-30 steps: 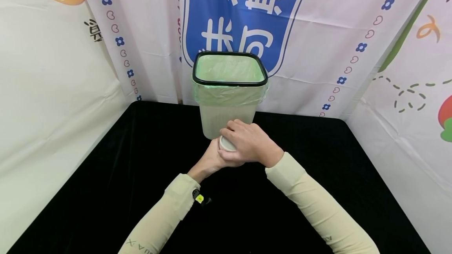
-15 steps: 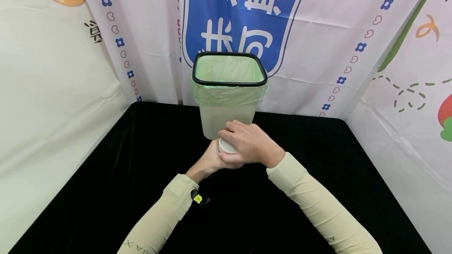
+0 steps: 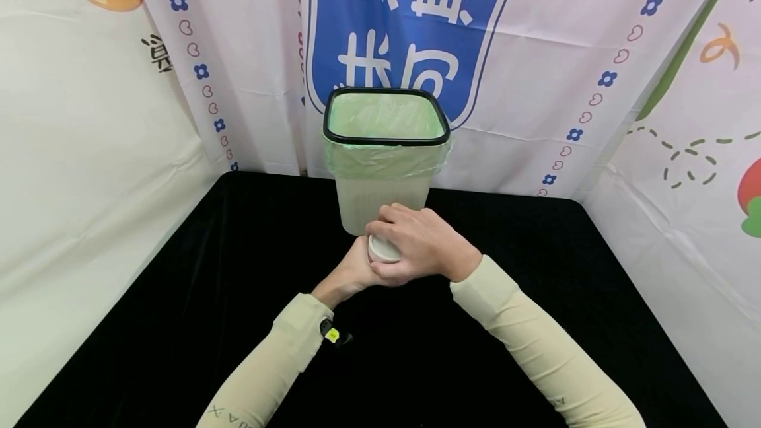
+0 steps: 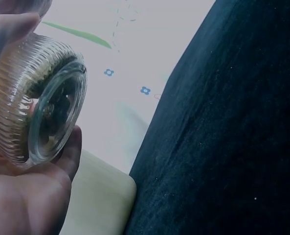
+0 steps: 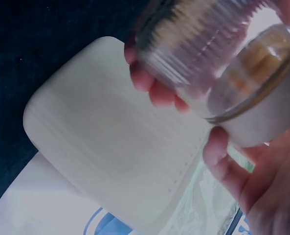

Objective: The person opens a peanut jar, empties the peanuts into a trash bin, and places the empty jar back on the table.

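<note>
A ribbed clear glass jar (image 4: 12,98) is held in my left hand (image 3: 349,271), whose fingers wrap round its body. Dark and pale contents show through the glass, but their kind is not clear. On top of the jar sits a white lid (image 3: 383,251). My right hand (image 3: 423,243) grips this lid from above, with the thumb at its near side and the fingers over the far side. In the head view both hands hide the jar's body. The right wrist view shows the lid on the jar's mouth, the jar tilted.
A pale waste bin (image 3: 380,200) with a black rim and a green plastic liner (image 3: 386,162) stands just beyond the hands. A black cloth (image 3: 267,230) covers the table. Printed white curtains (image 3: 261,65) enclose the back and both sides.
Both hands have shifted very slightly toward me with the jar. The right hand has turned a little on the lid, and a bit more of the lid shows.
</note>
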Demonstrator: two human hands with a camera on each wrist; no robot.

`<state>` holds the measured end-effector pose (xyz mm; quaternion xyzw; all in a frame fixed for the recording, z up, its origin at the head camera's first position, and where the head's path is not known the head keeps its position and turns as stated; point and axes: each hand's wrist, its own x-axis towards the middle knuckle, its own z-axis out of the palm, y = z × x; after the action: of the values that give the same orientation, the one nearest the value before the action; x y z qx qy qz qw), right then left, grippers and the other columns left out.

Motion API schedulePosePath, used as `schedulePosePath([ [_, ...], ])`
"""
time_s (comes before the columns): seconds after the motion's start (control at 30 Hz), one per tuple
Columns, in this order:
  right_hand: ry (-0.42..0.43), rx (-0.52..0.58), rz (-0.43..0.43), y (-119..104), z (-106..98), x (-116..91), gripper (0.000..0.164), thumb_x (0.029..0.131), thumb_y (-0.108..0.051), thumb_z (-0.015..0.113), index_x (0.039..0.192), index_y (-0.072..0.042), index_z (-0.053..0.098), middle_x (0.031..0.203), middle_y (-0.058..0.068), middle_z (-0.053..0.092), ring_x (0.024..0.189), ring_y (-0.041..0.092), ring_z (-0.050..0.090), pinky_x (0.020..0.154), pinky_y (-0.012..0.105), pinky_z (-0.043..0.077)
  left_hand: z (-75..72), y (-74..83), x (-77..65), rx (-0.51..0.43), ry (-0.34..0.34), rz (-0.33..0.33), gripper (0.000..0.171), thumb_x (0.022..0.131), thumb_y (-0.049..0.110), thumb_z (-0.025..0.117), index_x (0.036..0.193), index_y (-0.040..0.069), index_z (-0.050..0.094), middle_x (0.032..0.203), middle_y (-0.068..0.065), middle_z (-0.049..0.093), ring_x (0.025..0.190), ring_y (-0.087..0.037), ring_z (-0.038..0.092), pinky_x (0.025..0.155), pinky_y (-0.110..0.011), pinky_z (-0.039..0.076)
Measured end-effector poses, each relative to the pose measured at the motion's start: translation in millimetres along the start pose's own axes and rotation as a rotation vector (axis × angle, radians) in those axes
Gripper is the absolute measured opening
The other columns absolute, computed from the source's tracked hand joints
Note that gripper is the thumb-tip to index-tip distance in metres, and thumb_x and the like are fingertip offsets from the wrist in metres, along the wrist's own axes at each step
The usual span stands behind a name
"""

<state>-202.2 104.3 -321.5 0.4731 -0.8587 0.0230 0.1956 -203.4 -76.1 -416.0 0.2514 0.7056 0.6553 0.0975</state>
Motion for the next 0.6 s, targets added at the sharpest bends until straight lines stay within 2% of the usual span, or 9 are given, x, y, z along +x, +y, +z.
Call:
schedulePosePath([
  [0.13, -0.036, -0.008, 0.035, -1, 0, 0, 0.056, 0.086, -0.067, 0.067, 0.125, -0.026, 0.073, 0.107, -0.002, 0.067, 0.089, 0.014, 0.061, 0.059, 0.03, 0.056, -0.9, -3.1, 0.6, 0.027, 0.01, 0.004, 0.08, 0.08, 0.003, 0.087, 0.149, 0.006, 0.047, 0.138, -0.017, 0.063, 0.112, -0.02, 0.067, 0.097, -0.033, 0.058],
  [0.27, -0.038, -0.025, 0.086, -4, -2, 2, 0.062, 0.086, -0.072, 0.064, 0.126, -0.025, 0.072, 0.108, -0.001, 0.066, 0.089, 0.017, 0.061, 0.057, 0.031, 0.054, -0.6, -5.4, 2.5, 0.041, 0.028, 0.02, 0.081, 0.08, 0.003, 0.087, 0.15, 0.006, 0.048, 0.139, -0.017, 0.063, 0.114, -0.022, 0.067, 0.098, -0.034, 0.058],
  [0.43, -0.026, -0.059, 0.172, -8, -4, 5, 0.059, 0.091, -0.072, 0.059, 0.122, -0.024, 0.073, 0.108, 0.002, 0.066, 0.089, 0.02, 0.062, 0.053, 0.033, 0.054, 2.0, -4.5, 5.7, 0.048, 0.041, 0.025, 0.089, 0.08, 0.007, 0.089, 0.157, 0.013, 0.044, 0.145, -0.013, 0.06, 0.119, -0.026, 0.066, 0.098, -0.039, 0.06],
  [0.6, 0.052, -0.113, 0.249, -14, -3, 7, 0.051, 0.094, -0.063, 0.056, 0.108, -0.017, 0.074, 0.103, 0.005, 0.067, 0.085, 0.024, 0.063, 0.05, 0.039, 0.055, 4.4, -4.9, 7.3, 0.08, 0.071, 0.013, 0.079, 0.082, 0.014, 0.09, 0.151, 0.018, 0.05, 0.14, -0.01, 0.063, 0.115, -0.026, 0.066, 0.092, -0.04, 0.061],
])
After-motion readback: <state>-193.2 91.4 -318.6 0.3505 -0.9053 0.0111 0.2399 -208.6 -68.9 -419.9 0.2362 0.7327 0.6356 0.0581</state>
